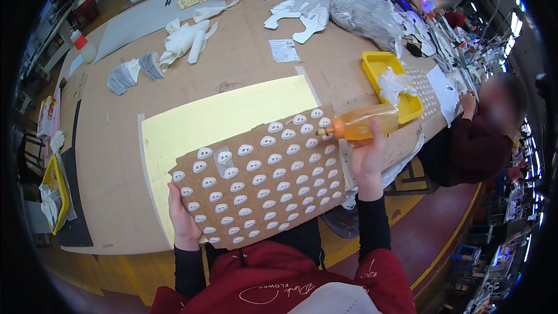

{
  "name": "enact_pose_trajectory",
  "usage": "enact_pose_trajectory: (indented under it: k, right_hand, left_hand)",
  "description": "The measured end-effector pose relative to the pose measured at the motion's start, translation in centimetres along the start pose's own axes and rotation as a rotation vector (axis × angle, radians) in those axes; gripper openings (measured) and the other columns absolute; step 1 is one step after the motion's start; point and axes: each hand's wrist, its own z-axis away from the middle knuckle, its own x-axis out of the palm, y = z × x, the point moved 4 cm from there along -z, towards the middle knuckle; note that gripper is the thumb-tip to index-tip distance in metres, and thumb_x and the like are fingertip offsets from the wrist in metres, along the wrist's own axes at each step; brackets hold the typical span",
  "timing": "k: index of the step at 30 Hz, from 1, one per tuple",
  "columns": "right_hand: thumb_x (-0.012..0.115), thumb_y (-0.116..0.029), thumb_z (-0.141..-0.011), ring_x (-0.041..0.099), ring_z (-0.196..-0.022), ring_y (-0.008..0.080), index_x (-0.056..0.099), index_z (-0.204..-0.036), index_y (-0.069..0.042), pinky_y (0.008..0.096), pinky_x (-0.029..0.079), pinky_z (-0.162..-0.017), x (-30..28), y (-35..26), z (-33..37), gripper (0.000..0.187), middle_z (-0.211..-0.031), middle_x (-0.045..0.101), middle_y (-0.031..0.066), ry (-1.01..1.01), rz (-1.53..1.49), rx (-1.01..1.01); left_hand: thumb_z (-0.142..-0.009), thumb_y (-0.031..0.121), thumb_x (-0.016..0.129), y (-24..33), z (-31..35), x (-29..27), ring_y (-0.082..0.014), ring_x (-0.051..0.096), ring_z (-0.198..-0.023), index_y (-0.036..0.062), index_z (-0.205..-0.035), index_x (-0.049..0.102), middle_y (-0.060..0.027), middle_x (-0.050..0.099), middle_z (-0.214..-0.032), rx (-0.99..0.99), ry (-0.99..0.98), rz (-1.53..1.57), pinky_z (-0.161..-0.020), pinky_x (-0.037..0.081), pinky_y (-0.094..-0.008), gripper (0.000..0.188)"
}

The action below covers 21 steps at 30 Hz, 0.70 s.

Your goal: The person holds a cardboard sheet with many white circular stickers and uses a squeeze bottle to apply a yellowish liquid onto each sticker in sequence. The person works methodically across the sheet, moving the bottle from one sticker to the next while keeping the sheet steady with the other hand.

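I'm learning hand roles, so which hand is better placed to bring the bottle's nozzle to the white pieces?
Likely the right hand: it holds the amber bottle, its nozzle pointing left over the cardboard sheet of white pieces. The left hand grips the sheet's left edge.

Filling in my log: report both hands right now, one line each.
Left hand: holding the cardboard by its left edge.
Right hand: closed around the bottle of yellow-orange liquid.

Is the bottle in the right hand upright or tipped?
Tipped: the bottle lies sideways in the right hand, nozzle pointing left over the cardboard.
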Motion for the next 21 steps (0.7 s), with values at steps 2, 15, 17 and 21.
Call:
enact_pose_trajectory:
  k: [2, 15, 17, 21]
  right_hand:
    - [0.054, -0.041, -0.087, 0.057, -0.076, 0.0137, 0.048, -0.113, -0.002, 0.0217, 0.043, -0.051, -1.1, -0.5, 0.0, 0.047, -0.098, 0.058, 0.008, -0.023, -0.216, 0.17]
    - [0.057, -0.05, -0.08, 0.058, -0.096, 0.0269, 0.043, -0.12, -0.003, 0.0336, 0.048, -0.08, -9.3, -1.7, 7.3, 0.064, -0.107, 0.057, 0.0174, 0.072, 0.237, -0.142]
    - [0.058, -0.05, -0.079, 0.058, -0.095, 0.027, 0.043, -0.12, -0.003, 0.0352, 0.048, -0.08, -10.3, -0.8, 8.4, 0.065, -0.106, 0.056, 0.0182, 0.106, 0.325, -0.15]
    - [0.059, -0.045, -0.079, 0.059, -0.094, 0.0286, 0.042, -0.118, -0.002, 0.0373, 0.049, -0.08, -10.7, -0.1, 9.9, 0.06, -0.103, 0.056, 0.0191, 0.162, 0.302, -0.218]
  left_hand:
    - [-0.096, 0.044, 0.032, 0.3, 0.3, 0.9, -0.0236, 0.051, -0.112, 0.0065, -0.129, 0.04, -0.0106, 0.05, -0.125, -0.01, 0.035, 0.033, -0.092, 0.044, -0.0404, 0.05]
    - [-0.096, 0.041, 0.037, 0.4, 2.7, 2.7, -0.0217, 0.05, -0.112, 0.0073, -0.13, 0.039, -0.0091, 0.049, -0.126, 0.053, 0.117, 0.101, -0.093, 0.044, -0.039, 0.047]
    - [-0.097, 0.039, 0.036, 0.3, 2.9, 2.3, -0.0215, 0.052, -0.11, 0.0067, -0.129, 0.039, -0.0095, 0.05, -0.125, 0.07, 0.161, 0.053, -0.091, 0.045, -0.0377, 0.046]
    - [-0.097, 0.04, 0.034, 0.2, 3.0, 2.4, -0.0215, 0.055, -0.106, 0.0054, -0.128, 0.041, -0.0105, 0.052, -0.121, 0.074, 0.194, -0.008, -0.088, 0.047, -0.036, 0.047]
